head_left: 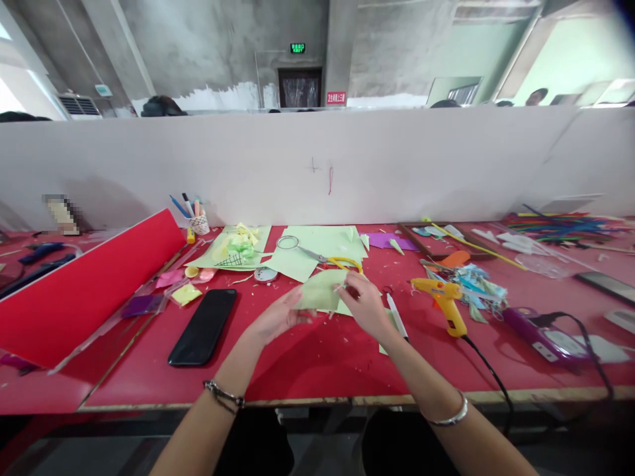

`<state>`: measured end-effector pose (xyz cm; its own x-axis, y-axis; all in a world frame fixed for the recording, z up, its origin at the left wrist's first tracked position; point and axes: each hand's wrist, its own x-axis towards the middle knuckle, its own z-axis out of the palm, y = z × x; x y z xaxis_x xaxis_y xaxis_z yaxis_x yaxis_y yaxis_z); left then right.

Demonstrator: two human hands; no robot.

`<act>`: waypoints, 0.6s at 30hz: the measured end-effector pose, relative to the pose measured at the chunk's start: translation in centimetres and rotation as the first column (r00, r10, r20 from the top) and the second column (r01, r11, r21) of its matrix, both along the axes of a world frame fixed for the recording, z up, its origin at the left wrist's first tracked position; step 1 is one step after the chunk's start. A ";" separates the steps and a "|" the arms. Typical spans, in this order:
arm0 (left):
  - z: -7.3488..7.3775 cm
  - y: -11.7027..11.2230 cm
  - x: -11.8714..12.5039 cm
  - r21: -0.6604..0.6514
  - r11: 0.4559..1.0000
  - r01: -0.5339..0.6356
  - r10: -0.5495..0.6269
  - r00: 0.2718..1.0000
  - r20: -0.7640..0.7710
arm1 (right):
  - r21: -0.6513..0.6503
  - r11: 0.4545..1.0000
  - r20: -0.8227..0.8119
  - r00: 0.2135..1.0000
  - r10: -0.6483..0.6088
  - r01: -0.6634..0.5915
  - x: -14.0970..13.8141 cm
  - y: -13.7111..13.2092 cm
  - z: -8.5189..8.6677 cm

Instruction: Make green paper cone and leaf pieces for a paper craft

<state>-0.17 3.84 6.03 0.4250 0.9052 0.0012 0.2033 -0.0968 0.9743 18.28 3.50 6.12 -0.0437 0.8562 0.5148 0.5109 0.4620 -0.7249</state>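
A small piece of pale green paper (317,291) is held up off the red table between both hands. My left hand (280,316) has its fingers closed on the paper's left side, some of them behind it. At the right edge, my right hand (364,301) pinches the same piece. Just beyond lie scissors (342,262) with yellow handles, on larger pale green sheets (292,266). A white marker (397,315) rests right of my right hand. A thin metal ring (288,242) lies on the sheets further back.
A black phone (203,327) lies at left, near a leaning red board (94,291). To the right are a yellow glue gun (444,301) with its cord and a purple device (548,337). A pen cup (199,223) stands by the white partition (223,165).
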 end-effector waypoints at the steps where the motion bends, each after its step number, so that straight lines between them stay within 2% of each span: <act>1: -0.1 0.2 0.3 0.029 0.999 -0.042 0.042 0.999 0.006 | -0.014 0.999 -0.023 0.998 -0.052 0.051 0.1 0.1 -0.2; 5: -0.5 0.8 1.7 0.180 0.955 -0.236 0.244 0.970 -0.021 | -0.068 0.991 -0.060 0.991 -0.118 0.114 0.4 0.1 -1.1; 7: -0.4 0.9 2.4 0.241 0.925 -0.294 0.315 0.948 -0.049 | -0.071 0.989 -0.063 0.989 -0.136 0.132 0.7 0.0 -1.2; 9: -0.1 0.7 2.9 0.339 0.886 -0.317 0.371 0.923 -0.105 | -0.052 0.988 -0.037 0.989 -0.145 0.143 0.9 -0.4 -0.8; 11: 0.4 0.2 3.4 0.479 0.832 -0.279 0.401 0.900 -0.172 | -0.021 0.990 0.043 0.990 -0.136 0.137 0.9 -1.0 -0.3; 12: 0.7 -0.1 3.6 0.532 0.813 -0.235 0.387 0.901 -0.193 | -0.012 0.993 0.089 0.989 -0.118 0.120 0.8 -1.4 -0.1; 14: 1.3 -0.6 3.9 0.566 0.811 -0.147 0.305 0.932 -0.195 | -0.045 0.999 0.121 0.992 -0.018 0.024 0.5 -2.2 0.4; 17: 1.9 -1.1 3.8 0.496 0.863 -0.100 0.176 0.979 -0.108 | -0.135 0.965 -0.023 0.974 0.224 -0.225 0.4 -3.2 1.1; 18: 2.0 -1.1 3.6 0.435 0.896 -0.095 0.136 0.989 -0.063 | -0.137 0.956 -0.063 0.966 0.252 -0.259 0.5 -3.4 1.2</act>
